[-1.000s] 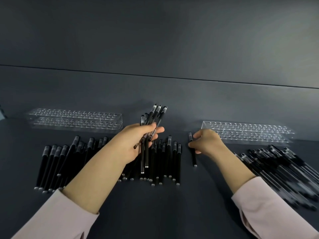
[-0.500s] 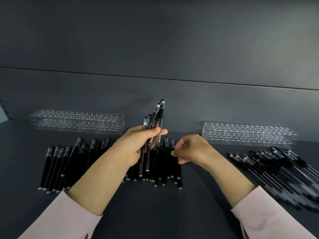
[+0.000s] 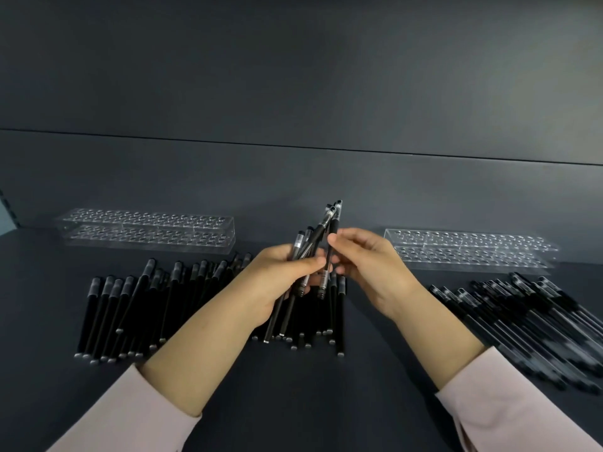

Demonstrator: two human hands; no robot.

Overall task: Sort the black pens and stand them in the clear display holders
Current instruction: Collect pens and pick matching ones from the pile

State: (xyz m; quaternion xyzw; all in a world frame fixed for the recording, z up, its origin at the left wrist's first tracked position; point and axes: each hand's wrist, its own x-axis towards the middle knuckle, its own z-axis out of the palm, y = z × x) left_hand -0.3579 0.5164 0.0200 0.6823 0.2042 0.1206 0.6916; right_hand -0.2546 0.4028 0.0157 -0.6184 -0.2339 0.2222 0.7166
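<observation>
At the far left a clear acrylic display holder (image 3: 146, 231) lies along the back of the table. Its 2 drilled tiers are stacked so that a pen dropped through both would stand upright, and no pen stands in it yet. In front of it a row of matte black pens (image 3: 130, 314) lies side by side, greyish ends away from the person, which reads as a sorted group laid out for easy picking. The left hand (image 3: 277, 285) is raised above the right end of that row. Its fingers and thumb curl around a bundle of pens (image 3: 310, 246) held capped ends up and fanned, likely a handful gathered so several can go to a holder in 1 trip. Meeting that fan, the right hand (image 3: 368, 265) pinches a lone pen (image 3: 335, 223) between thumb and forefinger near its grip; whether it is feeding the pen into the bundle or drawing it out cannot be told. Further right another clear holder (image 3: 470, 252) sits, also without pens. Before it a looser heap of glossier black pens (image 3: 528, 321) lies slanted, seemingly the other sort kept well apart. Pale pink sleeves (image 3: 130, 415) cover the lower forearms. Everything rests on a matte dark grey tabletop (image 3: 300, 402) that meets a wall (image 3: 293, 76) of the same colour, crossed by 1 thin horizontal seam.
</observation>
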